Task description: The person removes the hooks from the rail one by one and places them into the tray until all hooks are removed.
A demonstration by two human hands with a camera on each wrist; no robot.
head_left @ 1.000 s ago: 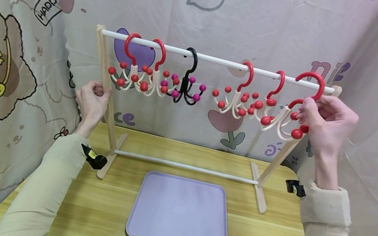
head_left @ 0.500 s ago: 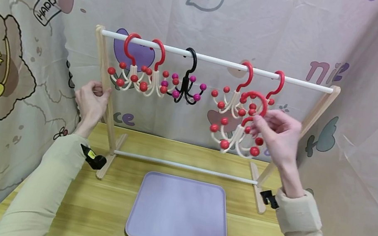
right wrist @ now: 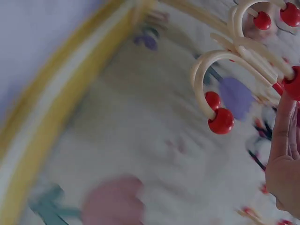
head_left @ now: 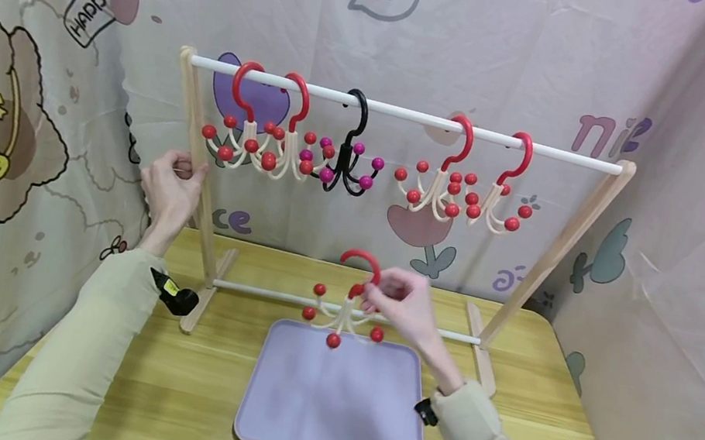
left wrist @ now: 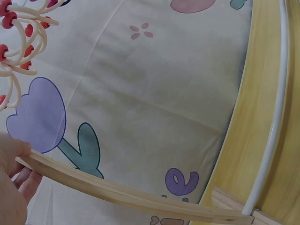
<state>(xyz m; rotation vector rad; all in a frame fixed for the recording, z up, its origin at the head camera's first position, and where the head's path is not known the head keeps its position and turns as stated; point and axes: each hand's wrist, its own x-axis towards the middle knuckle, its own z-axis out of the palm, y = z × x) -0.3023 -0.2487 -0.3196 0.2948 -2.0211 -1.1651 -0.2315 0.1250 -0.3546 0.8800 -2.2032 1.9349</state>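
Note:
My right hand (head_left: pixel 404 304) pinches the red neck of a cream claw hanger with a red hook and red ball tips (head_left: pixel 344 314). It hangs upright in the air over the back edge of the lilac tray (head_left: pixel 332 413). The right wrist view shows its curved cream prongs (right wrist: pixel 234 54) close up, beside my fingers (right wrist: pixel 282 126). At the far left, my left hand (head_left: pixel 172 190) grips the rack's wooden left post (head_left: pixel 207 226); in the left wrist view thumb and fingers (left wrist: pixel 30 185) close round that post.
From the rack's white top rod (head_left: pixel 407 113) hang two red-hooked hangers (head_left: pixel 290 150) at left, a black one with magenta balls (head_left: pixel 346 156) in the middle, and two red-hooked ones (head_left: pixel 437 188) at right. A lower white rod (head_left: pixel 282 296) runs behind the tray, near the table.
My right hand has taken the red-hooked hanger from the rod's right end and carried it left and down, in front of the rack, to over the tray. The left hand stays on the post.

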